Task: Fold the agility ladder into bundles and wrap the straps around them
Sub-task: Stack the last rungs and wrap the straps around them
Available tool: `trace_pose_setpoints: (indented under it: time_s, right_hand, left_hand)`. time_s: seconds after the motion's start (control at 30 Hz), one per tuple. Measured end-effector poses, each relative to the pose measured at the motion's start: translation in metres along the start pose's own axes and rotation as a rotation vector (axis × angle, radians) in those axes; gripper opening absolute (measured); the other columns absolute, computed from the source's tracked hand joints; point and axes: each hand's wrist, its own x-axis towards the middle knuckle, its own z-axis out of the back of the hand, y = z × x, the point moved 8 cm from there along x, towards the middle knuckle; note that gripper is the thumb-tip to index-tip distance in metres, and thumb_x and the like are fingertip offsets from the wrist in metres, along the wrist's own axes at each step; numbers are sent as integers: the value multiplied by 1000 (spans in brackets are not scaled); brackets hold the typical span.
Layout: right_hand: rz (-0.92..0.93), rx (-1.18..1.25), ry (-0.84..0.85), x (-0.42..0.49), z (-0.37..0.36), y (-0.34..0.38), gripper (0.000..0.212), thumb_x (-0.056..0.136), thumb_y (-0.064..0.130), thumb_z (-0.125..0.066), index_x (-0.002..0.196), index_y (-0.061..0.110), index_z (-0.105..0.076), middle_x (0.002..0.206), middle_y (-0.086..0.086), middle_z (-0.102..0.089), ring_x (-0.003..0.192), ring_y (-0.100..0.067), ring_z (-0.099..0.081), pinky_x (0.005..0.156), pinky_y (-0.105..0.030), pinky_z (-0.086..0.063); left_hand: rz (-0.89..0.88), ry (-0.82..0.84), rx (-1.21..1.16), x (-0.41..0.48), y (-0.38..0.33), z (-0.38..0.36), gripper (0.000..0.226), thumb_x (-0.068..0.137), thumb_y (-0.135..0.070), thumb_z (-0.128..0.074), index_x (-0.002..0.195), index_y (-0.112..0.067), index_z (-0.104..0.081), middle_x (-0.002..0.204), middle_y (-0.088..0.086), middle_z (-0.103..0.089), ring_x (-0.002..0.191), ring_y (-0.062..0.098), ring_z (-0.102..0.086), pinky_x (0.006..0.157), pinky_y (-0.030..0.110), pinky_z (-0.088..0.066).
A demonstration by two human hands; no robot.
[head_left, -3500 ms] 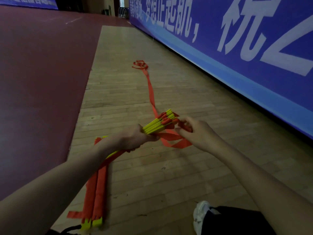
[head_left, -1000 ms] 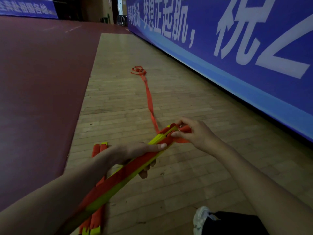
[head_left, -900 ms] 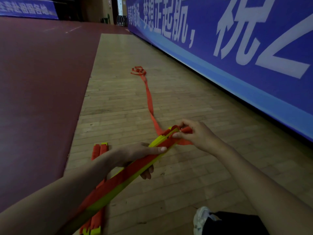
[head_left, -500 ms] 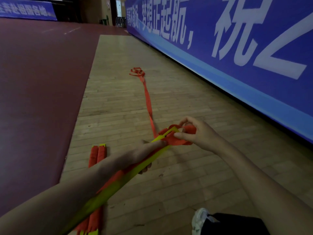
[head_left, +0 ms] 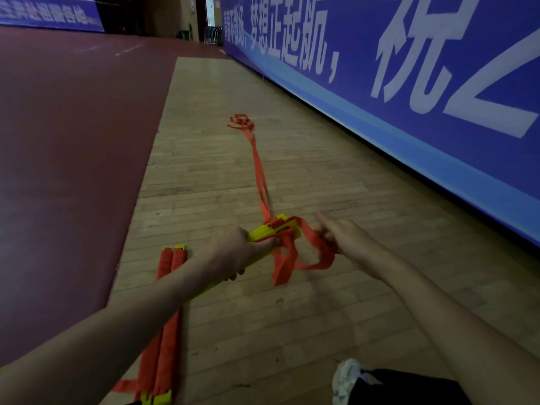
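Bundle [head_left: 264, 233] of stiff, light rungs clamped in left grip [head_left: 233, 254]; limp strap [head_left: 306, 235] pinched in right grip [head_left: 342, 239], probably best held close in.

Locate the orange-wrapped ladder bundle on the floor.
Head view, lower left: the wrapped bundle lies on the wooden floor near the dark red flooring, crossed by the left forearm.

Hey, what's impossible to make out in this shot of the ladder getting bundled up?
Head view:
Right hand: motion blur hides its grip on the orange strap.
Yellow rung bundle: its near length is hidden under the left hand and forearm.
Wrapped bundle on the floor: near end cut by the bottom edge.
Far strap tangle: too small to read its loops.
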Motion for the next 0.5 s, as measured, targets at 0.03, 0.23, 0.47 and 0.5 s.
trace_pose_setpoints:
  time_s: [0.03,0.23,0.47,0.5]
  right_hand:
    - [-86,129,-22,0,2,-6,43,102,37,-39,89,3,-62,49,0,-56,45,-12,-54,55,-28,-48]
    - [-249,27,323,-13,-28,-30,18,96,13,-55,114,10,-57,69,-6,-63,37,-3,-42,37,-19,-41]
    - [-178,-3,374,-10,-41,-28,12,89,6,-64,99,9,-58,69,-6,-69,38,-6,-48,41,-22,-46]
    - [-167,-27,367,-10,-39,-26,13,90,3,-62,101,7,-57,67,-4,-69,40,-5,-51,43,-22,-46]
  left_hand:
    - [-15,-13,45,1,0,4,63,76,-74,-55,73,-12,-63,57,5,-63,40,15,-53,42,22,-42]
    - [-86,-17,183,4,-7,11,66,75,-78,-51,80,-14,-66,63,8,-70,41,15,-58,46,23,-46]
    - [-77,43,134,1,-12,3,61,77,-74,-53,75,-14,-63,61,7,-69,43,17,-59,47,26,-48]
    - [-69,51,103,0,-12,3,61,77,-73,-54,76,-13,-64,60,7,-68,43,18,-58,47,26,-48]
